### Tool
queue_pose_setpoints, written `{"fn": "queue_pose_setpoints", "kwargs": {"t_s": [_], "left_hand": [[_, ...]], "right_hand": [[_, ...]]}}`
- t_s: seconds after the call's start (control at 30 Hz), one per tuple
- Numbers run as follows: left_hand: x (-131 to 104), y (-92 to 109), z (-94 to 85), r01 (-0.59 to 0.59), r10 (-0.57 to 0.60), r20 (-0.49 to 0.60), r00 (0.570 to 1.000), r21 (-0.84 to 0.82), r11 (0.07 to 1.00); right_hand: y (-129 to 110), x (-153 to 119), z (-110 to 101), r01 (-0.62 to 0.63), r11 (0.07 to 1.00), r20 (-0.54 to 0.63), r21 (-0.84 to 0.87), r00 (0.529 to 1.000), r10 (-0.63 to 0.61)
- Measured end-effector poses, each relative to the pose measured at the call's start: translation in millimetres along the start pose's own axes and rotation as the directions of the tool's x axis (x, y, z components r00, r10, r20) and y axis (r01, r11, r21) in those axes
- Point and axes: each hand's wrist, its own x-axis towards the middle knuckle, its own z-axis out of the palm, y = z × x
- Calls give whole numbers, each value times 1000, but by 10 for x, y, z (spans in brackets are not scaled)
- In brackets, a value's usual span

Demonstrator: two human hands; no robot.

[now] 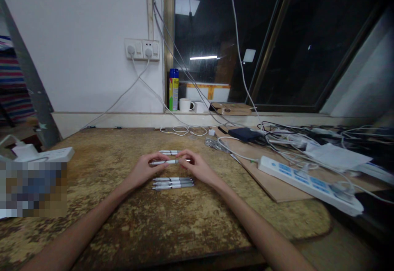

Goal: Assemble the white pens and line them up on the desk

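A white pen lies level between my two hands, just above or on the worn wooden table. My left hand pinches its left end, and my right hand closes on its right end. Nearer to me, a row of several white and grey pens lies side by side on the table. Beyond the held pen, more white pens lie parallel to it, partly covered by the fingers of my right hand.
A white power strip and a brown board lie on the right among tangled cables. Another power strip sits at the left edge. A spray can and a white mug stand on the windowsill.
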Motion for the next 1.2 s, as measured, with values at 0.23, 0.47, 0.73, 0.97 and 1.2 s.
{"fn": "queue_pose_setpoints", "kwargs": {"t_s": [0.23,0.47,0.73,0.97,1.2], "left_hand": [[26,31,-26,-34,34,-22,999,7,999],[46,43,-17,137,-145,-44,989,-146,980],[87,42,14,148,-237,-163,958,-427,892],[48,46,73,149,-178,-24,984,-443,884],[74,-54,46,155,-235,-92,968,-518,841]], "right_hand": [[-34,-21,3,18,1000,65,14,998,-19],[36,5,29,-92,975,121,200,990,69],[76,17,143,-105,967,214,232,975,55],[-9,278,332,24,969,-29,245,999,-18],[-112,523,400,-63,813,-127,579,978,166]]}}
